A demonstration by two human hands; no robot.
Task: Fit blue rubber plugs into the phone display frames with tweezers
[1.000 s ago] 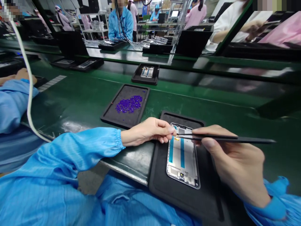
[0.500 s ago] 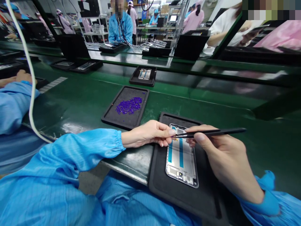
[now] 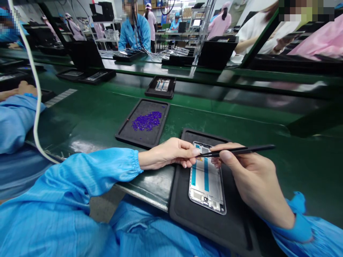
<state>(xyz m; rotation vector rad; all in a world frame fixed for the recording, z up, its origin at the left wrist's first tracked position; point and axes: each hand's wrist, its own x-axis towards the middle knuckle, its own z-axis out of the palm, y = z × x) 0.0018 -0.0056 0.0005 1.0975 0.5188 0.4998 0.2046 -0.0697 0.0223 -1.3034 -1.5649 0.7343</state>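
Observation:
A silver phone frame (image 3: 207, 185) with two blue strips lies in a black tray (image 3: 187, 214) at the near edge of the green bench. My right hand (image 3: 252, 178) grips black tweezers (image 3: 235, 151), whose tips point left over the frame's top left corner. My left hand (image 3: 171, 153) rests at that same corner, fingers pinched together right at the tweezer tips. What, if anything, sits between those fingertips is too small to make out.
A second black tray (image 3: 125, 130) holds a heap of small purple parts (image 3: 147, 120). Farther back another tray (image 3: 160, 87) carries a phone frame. A white cable (image 3: 34, 100) hangs at left beside a co-worker's blue sleeve (image 3: 13, 117). Other people work behind.
My right hand has drawn in to the left with the tweezers, whose back end now sits nearer the frame. My left hand stays pinched at the corner.

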